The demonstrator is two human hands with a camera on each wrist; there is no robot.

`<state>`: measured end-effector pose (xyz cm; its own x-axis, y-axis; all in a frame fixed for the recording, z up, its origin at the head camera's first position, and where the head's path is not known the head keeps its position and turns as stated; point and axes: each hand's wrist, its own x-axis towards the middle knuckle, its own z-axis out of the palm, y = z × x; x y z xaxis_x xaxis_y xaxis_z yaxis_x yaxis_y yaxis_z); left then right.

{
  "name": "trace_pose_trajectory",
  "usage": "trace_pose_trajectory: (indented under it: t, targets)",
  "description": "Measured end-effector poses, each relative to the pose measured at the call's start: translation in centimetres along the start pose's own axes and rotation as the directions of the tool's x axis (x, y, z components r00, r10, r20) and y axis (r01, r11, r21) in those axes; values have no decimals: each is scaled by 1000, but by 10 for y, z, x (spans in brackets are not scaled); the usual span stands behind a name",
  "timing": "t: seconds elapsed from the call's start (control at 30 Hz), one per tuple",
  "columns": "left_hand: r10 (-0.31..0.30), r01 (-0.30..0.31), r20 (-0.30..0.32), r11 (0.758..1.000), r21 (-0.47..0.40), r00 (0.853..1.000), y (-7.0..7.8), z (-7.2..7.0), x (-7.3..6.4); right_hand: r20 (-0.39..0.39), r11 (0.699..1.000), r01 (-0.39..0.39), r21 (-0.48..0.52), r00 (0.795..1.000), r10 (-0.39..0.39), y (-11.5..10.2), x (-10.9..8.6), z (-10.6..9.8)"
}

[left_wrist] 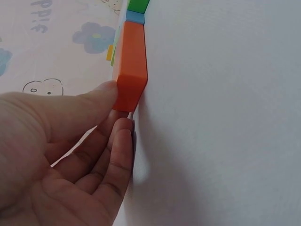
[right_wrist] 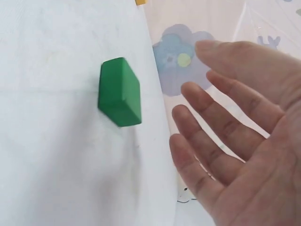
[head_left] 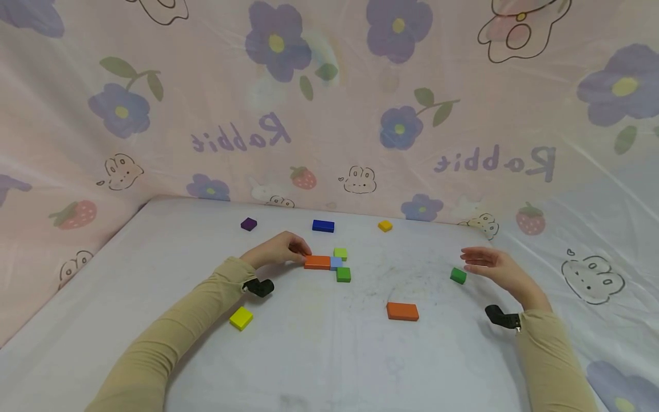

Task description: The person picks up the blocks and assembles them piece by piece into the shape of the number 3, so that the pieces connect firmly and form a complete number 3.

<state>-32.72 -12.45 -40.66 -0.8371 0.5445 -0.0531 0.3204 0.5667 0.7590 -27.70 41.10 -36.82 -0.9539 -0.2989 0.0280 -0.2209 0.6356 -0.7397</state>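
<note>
My left hand [head_left: 280, 250] is at the left end of an orange block [head_left: 317, 262], pinching it between thumb and fingers; part of the fingers is hidden behind the block in the left wrist view. The orange block's right end meets a small light blue block [head_left: 336, 263]. Around that blue block sit a light green block [head_left: 340, 253] behind and a green block [head_left: 343, 274] in front. On the right, my right hand [head_left: 496, 269] hovers with relaxed, spread fingers beside a dark green block [right_wrist: 120, 92], not touching it.
Toward the back lie a purple block [head_left: 249, 224], a dark blue block [head_left: 323, 226] and a yellow-orange block [head_left: 385, 225]. Nearer are a yellow block [head_left: 241, 318] by the left forearm and another orange block [head_left: 403, 311]. A patterned curtain [head_left: 329, 114] rises behind the white tabletop [head_left: 309, 355].
</note>
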Motion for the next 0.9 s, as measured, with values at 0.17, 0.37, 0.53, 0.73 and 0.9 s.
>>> trace_pose_trajectory:
  t: [0.17,0.37,0.53,0.73,0.9]
  targets:
    - [-7,7,0,1000,1,1000,0,0,0,12,1000,-10,-3,1000,10,5,0,3]
    - [-2,2,1,1000,-3,1000,0,-1,1,38,1000,-1,21,999,1,10,1,6]
    - [4,-4,3,1000,-3,1000,0,-1,1,69,999,-21,26,997,19,12,1,9]
    - [-6,6,0,1000,6,1000,-1,0,1,88,999,-32,2,996,32,12,1,13]
    - [-10,10,-2,1000,-1,1000,0,1,1,85,999,-35,-4,996,35,16,2,14]
